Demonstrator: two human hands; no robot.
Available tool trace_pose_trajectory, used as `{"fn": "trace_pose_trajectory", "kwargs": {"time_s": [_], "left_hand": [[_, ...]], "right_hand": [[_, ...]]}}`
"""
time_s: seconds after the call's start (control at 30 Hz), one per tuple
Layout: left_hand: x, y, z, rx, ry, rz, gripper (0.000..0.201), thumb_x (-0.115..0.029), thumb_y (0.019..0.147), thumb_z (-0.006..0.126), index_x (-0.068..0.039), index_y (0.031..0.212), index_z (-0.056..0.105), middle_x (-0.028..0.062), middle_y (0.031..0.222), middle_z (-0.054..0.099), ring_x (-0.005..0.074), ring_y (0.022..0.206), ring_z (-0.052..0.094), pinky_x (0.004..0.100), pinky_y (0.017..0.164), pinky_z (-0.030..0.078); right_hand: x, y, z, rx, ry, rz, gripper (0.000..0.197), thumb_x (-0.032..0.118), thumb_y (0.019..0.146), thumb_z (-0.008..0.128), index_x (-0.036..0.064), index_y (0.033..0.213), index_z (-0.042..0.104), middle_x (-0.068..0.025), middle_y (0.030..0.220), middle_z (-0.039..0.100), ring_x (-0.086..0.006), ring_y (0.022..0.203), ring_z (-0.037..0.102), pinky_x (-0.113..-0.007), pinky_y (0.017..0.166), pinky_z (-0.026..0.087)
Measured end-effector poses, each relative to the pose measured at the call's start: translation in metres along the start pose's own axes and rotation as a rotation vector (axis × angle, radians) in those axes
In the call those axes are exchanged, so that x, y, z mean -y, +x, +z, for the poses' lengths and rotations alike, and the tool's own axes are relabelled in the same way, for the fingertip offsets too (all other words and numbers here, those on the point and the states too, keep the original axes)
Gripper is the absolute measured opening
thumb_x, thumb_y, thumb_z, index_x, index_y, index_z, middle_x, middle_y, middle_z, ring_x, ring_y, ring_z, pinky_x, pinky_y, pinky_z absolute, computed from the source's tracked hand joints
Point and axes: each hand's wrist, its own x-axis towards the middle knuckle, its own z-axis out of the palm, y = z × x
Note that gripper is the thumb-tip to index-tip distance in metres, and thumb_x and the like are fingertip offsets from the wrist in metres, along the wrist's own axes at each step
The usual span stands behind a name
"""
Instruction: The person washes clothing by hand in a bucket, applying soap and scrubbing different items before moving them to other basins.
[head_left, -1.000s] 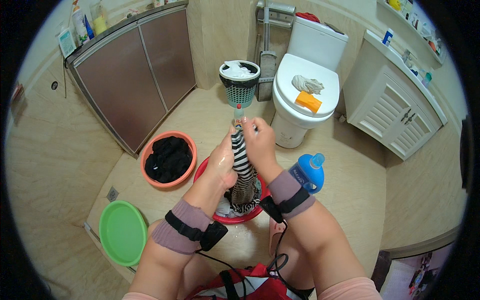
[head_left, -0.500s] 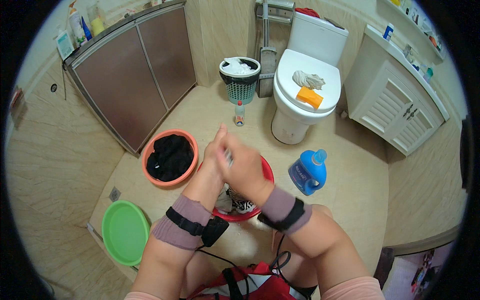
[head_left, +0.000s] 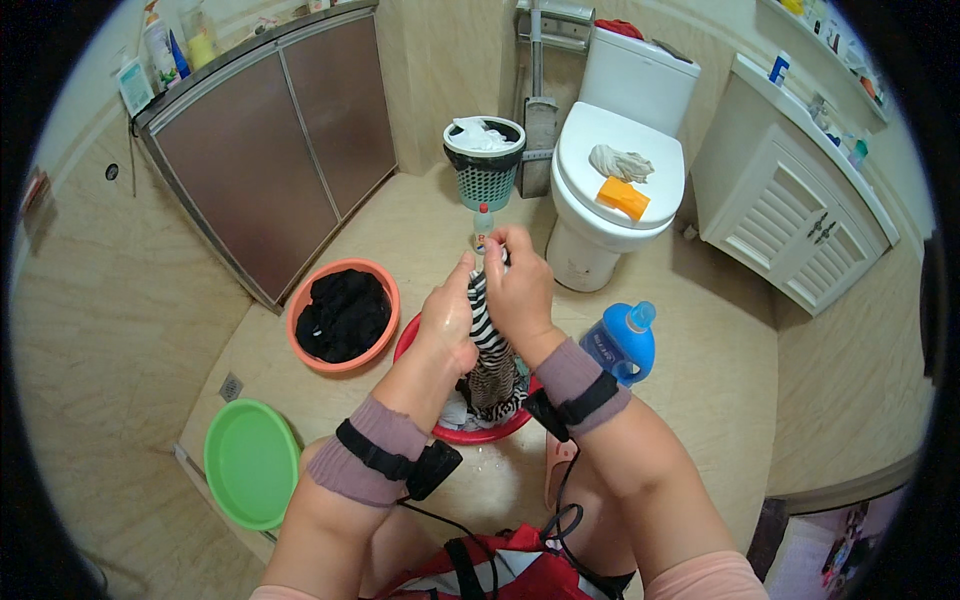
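A black-and-white striped garment (head_left: 492,365) hangs between my hands, its lower part down in the red basin (head_left: 478,436) on the floor. Near its top, my right hand (head_left: 519,292) is closed on the cloth, thumb and fingers pinched together. My left hand (head_left: 447,315) is closed against the garment's left side, thumb pointing up; its other fingers are mostly hidden. Other wet cloth, whitish and grey, lies in the basin under the stripes. My forearms cover part of the basin's rim.
Around me are an orange basin (head_left: 391,345) with black clothing, a green basin (head_left: 250,465), a blue detergent jug (head_left: 620,345) and a small red-capped bottle (head_left: 482,222). Behind stand a waste basket (head_left: 485,180) and a toilet (head_left: 640,125) with a cloth and an orange packet on its lid.
My hands were pressed together, blurred, above the basin. Now they are slightly apart, with the striped garment drawn up out of the basin between them.
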Motion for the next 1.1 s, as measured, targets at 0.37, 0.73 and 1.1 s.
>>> {"fn": "trace_pose_trajectory", "kwargs": {"time_s": [0.37, 0.73, 1.1], "left_hand": [[-0.015, -0.005, -0.008, 0.115, 0.005, 0.034, 0.028, -0.038, 0.094, 0.055, -0.011, 0.086, 0.060, 0.0050, 0.083, 0.067, 0.0220, 0.077, 0.066, 0.0383, 0.072, 0.054], [-0.004, 0.010, -0.013, 0.201, 0.322, 0.189, 0.055, -0.059, 0.094, 0.043, -0.009, 0.112, 0.056, 0.0058, 0.095, 0.064, 0.0149, 0.084, 0.062, 0.0313, 0.073, 0.051], [-0.018, 0.029, -0.036, -0.083, 0.228, 0.296, 0.051, -0.063, 0.091, 0.046, -0.019, 0.064, 0.048, -0.0013, 0.062, 0.049, 0.0133, 0.053, 0.048, 0.0303, 0.047, 0.040]], "right_hand": [[-0.031, 0.018, -0.001, 0.014, -0.029, 0.091, 0.014, 0.020, 0.092, 0.055, 0.0084, 0.093, 0.061, -0.0130, 0.076, 0.063, -0.0287, 0.070, 0.064, -0.039, 0.059, 0.048], [-0.010, -0.009, 0.006, 0.167, 0.572, 0.411, 0.027, 0.026, 0.094, 0.057, -0.0014, 0.094, 0.056, -0.0105, 0.083, 0.064, -0.0174, 0.074, 0.059, -0.032, 0.066, 0.047], [0.047, -0.026, -0.005, 0.170, 0.164, -0.165, 0.013, 0.013, 0.089, 0.058, 0.0016, 0.092, 0.055, -0.0146, 0.083, 0.059, -0.0322, 0.073, 0.058, -0.038, 0.065, 0.046]]}}
